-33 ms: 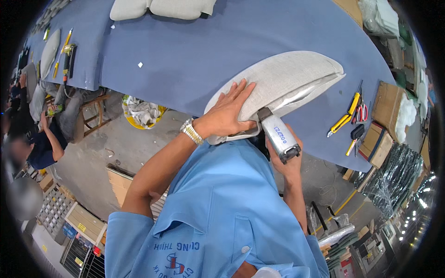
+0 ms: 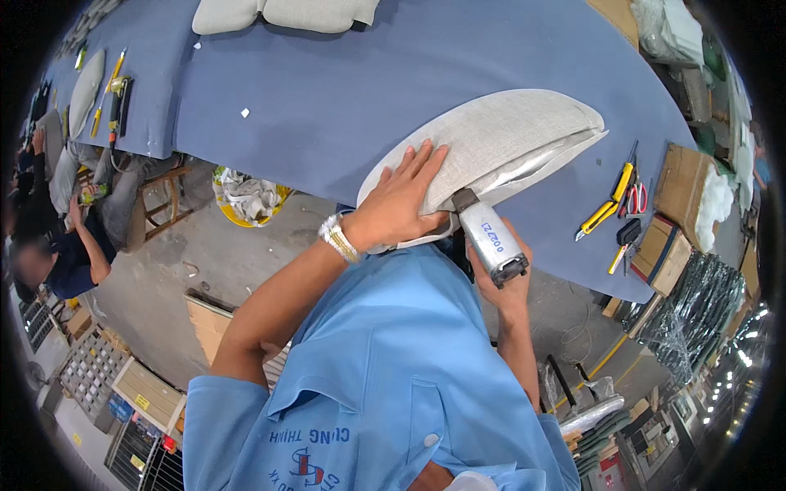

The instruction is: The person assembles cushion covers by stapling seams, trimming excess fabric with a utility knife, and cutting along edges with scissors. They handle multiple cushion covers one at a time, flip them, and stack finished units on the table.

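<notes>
A grey fabric-covered cushion with a rounded far edge lies on the blue table at its near side. Along its near right edge the cover stands open, showing pale, shiny material inside. My left hand is spread flat on the cushion's near left part, fingers apart, the thumb by the edge. My right hand is closed around a silver staple gun, its grip mostly hidden. The gun's nose meets the cushion's near edge, just right of my left thumb.
The blue table carries more grey cushions at its far side. A yellow utility knife, red-handled pliers and a black-handled tool lie right. A yellow basket of scraps stands left on the floor. Another person is far left.
</notes>
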{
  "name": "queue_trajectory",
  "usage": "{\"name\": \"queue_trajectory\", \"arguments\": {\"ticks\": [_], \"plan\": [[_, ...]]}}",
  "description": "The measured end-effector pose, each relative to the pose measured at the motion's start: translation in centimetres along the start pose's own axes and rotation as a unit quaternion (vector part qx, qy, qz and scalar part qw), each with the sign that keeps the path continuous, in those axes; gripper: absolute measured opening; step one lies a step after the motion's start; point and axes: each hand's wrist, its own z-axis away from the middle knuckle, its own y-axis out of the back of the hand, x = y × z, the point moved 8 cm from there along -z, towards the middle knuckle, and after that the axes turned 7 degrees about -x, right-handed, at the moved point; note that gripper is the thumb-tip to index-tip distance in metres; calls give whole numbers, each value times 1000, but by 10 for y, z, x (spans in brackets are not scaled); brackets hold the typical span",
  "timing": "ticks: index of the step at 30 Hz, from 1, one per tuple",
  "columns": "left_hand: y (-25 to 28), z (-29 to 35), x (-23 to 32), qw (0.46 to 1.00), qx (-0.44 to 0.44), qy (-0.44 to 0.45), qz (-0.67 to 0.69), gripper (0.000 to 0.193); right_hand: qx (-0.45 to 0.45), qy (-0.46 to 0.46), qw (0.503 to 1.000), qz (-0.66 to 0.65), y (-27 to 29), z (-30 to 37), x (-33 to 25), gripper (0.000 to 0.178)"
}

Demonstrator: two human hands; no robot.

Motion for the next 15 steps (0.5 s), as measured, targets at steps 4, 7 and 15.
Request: {"name": "queue_trajectory", "arguments": {"ticks": [4, 7, 15], "plan": [[-5, 1, 13, 993, 22, 52, -105, 101, 12, 25, 1000, -7, -1, 2, 14, 39], [-9, 8, 9, 990, 60, 58, -113, 98, 0, 37, 999, -1, -3, 6, 11, 33], [-19, 14, 13, 990, 17, 58, -128, 100, -18, 32, 998, -46, -19, 14, 22, 37]]}}
